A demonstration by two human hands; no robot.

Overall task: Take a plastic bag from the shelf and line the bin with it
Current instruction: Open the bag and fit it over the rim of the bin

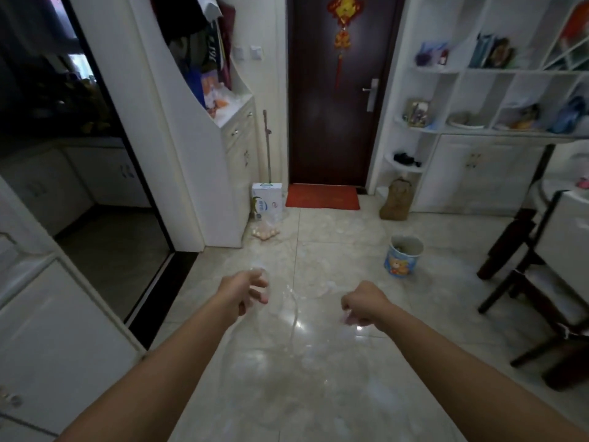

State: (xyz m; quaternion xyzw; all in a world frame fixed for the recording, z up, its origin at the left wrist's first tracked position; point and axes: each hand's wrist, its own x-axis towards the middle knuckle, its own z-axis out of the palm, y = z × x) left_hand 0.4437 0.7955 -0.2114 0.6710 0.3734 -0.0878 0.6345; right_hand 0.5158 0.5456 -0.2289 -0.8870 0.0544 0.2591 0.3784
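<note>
Chair (538,282) beside bin (404,256)

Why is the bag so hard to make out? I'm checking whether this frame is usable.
Head view: the clear plastic bag shows only by faint edges against the glossy floor; glare spots sit near the right hand; left hand is motion-blurred; wide-angle bending.

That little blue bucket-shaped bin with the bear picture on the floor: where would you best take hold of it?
Judging by its pose, grip the blue bear-print bin by its open top rim, coming from straight above. It stands upright on the tiled floor, with clear space around it and no visible handle; the smooth round wall gives less purchase.
</note>
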